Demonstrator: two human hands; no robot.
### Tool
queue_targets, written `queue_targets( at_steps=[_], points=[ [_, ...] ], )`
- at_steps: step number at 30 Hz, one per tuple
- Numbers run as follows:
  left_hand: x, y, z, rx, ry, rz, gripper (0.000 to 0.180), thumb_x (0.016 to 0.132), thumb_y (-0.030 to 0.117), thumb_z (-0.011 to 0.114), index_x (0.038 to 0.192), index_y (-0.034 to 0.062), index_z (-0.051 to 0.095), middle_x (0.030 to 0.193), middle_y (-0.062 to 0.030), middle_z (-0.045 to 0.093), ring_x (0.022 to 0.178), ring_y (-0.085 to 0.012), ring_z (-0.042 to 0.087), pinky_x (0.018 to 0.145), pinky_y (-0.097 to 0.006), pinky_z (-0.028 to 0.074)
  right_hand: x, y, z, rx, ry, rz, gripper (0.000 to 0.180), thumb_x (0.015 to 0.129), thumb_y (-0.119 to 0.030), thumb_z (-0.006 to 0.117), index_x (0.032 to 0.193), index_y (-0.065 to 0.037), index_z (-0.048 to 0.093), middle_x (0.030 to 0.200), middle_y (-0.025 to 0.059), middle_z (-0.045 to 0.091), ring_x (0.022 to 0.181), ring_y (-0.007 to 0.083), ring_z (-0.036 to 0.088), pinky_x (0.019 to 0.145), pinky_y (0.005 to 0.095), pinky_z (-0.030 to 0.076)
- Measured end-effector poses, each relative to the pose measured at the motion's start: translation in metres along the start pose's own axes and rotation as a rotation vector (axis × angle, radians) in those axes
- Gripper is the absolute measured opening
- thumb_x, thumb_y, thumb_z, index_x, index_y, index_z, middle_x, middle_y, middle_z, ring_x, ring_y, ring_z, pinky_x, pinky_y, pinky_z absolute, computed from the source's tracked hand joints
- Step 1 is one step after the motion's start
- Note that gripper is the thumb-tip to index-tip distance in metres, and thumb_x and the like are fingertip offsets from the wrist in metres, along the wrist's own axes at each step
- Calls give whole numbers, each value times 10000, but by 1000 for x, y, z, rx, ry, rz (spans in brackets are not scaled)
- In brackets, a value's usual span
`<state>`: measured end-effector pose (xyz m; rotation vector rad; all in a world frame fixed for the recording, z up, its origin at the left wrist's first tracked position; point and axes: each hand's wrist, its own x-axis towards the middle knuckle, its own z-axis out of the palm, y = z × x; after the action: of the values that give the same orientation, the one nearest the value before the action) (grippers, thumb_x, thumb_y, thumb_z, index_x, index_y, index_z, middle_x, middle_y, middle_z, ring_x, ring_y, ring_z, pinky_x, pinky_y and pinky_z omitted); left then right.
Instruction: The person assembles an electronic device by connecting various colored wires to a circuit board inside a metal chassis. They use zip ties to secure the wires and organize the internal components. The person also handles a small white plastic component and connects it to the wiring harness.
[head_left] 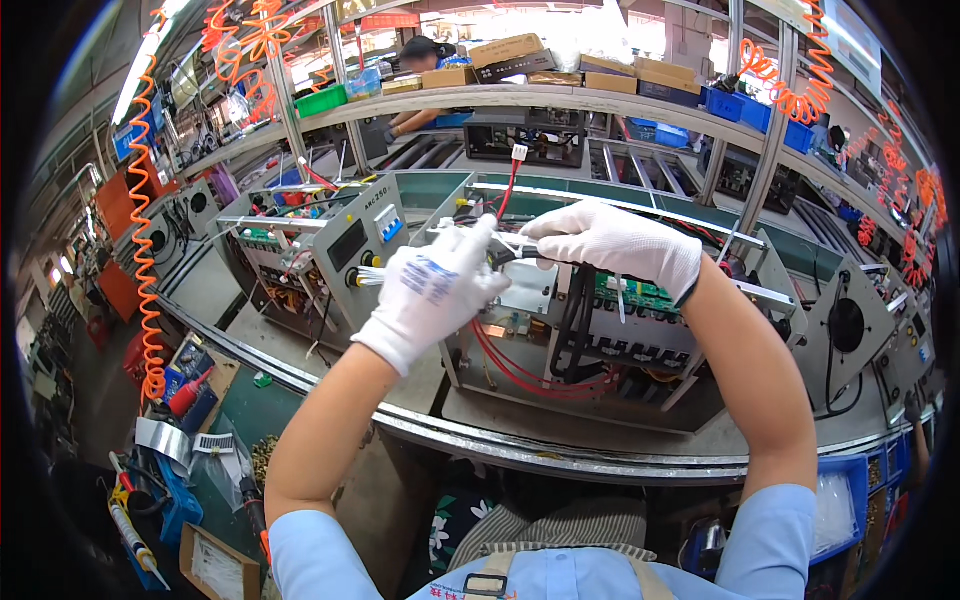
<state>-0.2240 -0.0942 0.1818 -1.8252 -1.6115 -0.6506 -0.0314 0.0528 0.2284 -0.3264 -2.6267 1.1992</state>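
My left hand (436,283), in a white glove, is closed, with a bundle of thin white cable ties (370,276) sticking out beside its palm. My right hand (622,246), also gloved, pinches a white cable tie (513,240) at the black wires (522,255) between the hands. Both hands are over an open grey metal machine housing (590,412). A red wire lead with a white plug (518,153) stands up behind my left fingers. Another white cable tie (621,298) hangs below my right hand, in front of a green circuit board (640,294). My fingertips partly hide the wires.
A similar open housing (340,255) with a dark display stands left; a panel with a round fan (848,312) is right. Orange coiled hoses (150,230) hang down. Boxes line the shelf (480,97) ahead. Another person (430,60) is behind it. Tools lie lower left.
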Motion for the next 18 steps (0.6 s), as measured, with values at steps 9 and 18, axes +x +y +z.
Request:
queue_targets(
  at_steps=[9,18],
  points=[
    [7,-18,23,91,-71,146,577,777,248,702,1294,54,535,951,-138,645,872,-302,641,730,-391,529,3,5,2,-119,13,-6,392,971,-286,561,1225,9,610,888,60,661,791,127,591,738,293,486],
    [16,-6,1,-319,-84,23,431,867,161,639,1271,27,568,888,-106,641,787,-191,623,732,-318,516,-5,6,10,-355,134,-169,443,904,-383,579,1135,-9,630,920,161,673,835,266,652,764,361,491]
  ],
)
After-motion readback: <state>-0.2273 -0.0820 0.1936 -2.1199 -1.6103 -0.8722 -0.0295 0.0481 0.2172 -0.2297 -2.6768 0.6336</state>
